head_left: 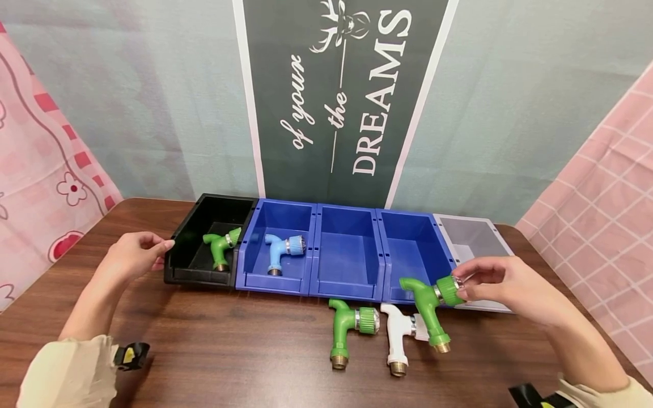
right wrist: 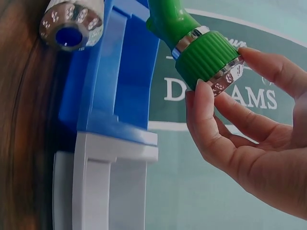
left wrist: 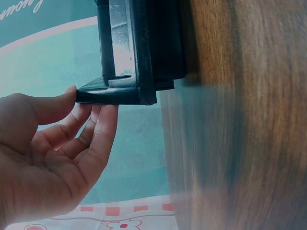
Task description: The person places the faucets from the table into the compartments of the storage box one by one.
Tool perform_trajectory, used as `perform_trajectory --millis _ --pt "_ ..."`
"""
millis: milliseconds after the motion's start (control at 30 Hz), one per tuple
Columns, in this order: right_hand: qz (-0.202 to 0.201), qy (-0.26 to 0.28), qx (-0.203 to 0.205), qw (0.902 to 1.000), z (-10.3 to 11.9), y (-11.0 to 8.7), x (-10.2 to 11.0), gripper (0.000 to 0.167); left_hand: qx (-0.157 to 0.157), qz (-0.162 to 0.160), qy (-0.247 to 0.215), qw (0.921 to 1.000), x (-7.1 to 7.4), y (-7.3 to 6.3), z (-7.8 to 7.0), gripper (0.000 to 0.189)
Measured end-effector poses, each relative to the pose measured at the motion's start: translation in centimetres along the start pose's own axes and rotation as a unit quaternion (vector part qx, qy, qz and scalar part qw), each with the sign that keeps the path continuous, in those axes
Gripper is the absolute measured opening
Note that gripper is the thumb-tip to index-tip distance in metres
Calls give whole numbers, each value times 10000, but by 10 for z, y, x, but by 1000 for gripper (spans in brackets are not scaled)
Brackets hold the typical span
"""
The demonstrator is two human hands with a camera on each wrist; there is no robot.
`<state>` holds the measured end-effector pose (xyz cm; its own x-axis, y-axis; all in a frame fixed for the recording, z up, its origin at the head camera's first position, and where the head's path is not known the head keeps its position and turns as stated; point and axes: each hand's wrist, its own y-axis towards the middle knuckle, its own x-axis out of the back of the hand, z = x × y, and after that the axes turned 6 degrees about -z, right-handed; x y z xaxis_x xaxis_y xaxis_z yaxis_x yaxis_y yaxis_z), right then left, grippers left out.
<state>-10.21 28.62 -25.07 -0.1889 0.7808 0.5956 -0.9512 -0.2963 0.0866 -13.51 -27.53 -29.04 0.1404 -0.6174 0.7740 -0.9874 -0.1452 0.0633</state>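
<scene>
My right hand (head_left: 497,286) pinches a green faucet (head_left: 428,306) by its ribbed knob, thumb and fingertips around the chrome-ended part. In the head view the faucet hangs tilted, spout to the left, before the right-hand bins. My left hand (head_left: 135,255) touches the left rim of a black bin (head_left: 176,275); the left wrist view has its thumb at the rim and fairly straight fingers against the outer wall. Inside that bin lies another green faucet (head_left: 220,249). A light blue faucet (head_left: 278,252) lies in the neighbouring blue bin (head_left: 272,284).
Two more blue bins (head_left: 347,290) (head_left: 408,221) and a grey-white bin (head_left: 471,226) continue the row. On the wooden table (head_left: 229,345) before them lie a green faucet (head_left: 340,334) and a white faucet (head_left: 395,340), partly behind the held one. A printed cloth (head_left: 347,187) hangs behind.
</scene>
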Motion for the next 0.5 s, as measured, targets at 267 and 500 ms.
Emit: perform_trajectory --millis 267,500 --pt "61 190 -150 9997 15 11 -12 25 44 71 -13 10000 1 0 0 39" --pt "170 259 -152 9994 25 22 -21 27 5 55 -42 10000 0 0 0 39"
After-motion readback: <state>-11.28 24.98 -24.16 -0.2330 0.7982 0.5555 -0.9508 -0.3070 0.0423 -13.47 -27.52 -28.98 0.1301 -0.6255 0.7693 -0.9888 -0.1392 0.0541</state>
